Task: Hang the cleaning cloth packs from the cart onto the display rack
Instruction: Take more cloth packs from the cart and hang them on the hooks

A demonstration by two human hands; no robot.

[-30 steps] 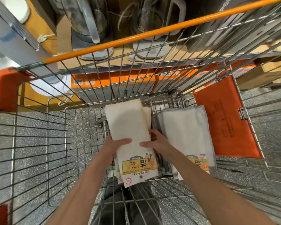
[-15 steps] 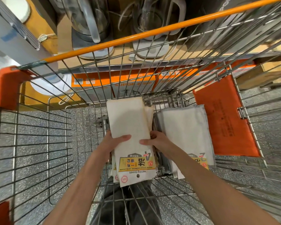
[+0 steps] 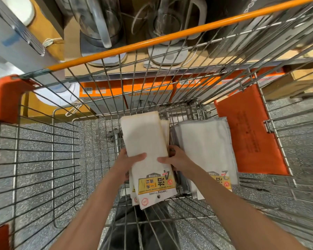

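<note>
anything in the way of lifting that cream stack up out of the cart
Nothing visible does. The left hand and right hand already grip the cream pack stack, and the cart is open above it. The display rack is not in view.

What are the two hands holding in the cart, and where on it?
Both hands, left hand and right hand, grip the cream cleaning cloth pack by its long side edges, around mid-length, just above the yellow label.

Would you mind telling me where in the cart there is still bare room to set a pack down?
The left half of the cart floor, between the left wire wall and the cream cloth packs, is bare. The right half is crowded: both hands grip the cream packs, with the grey-edged packs filling up to the orange flap.
</note>
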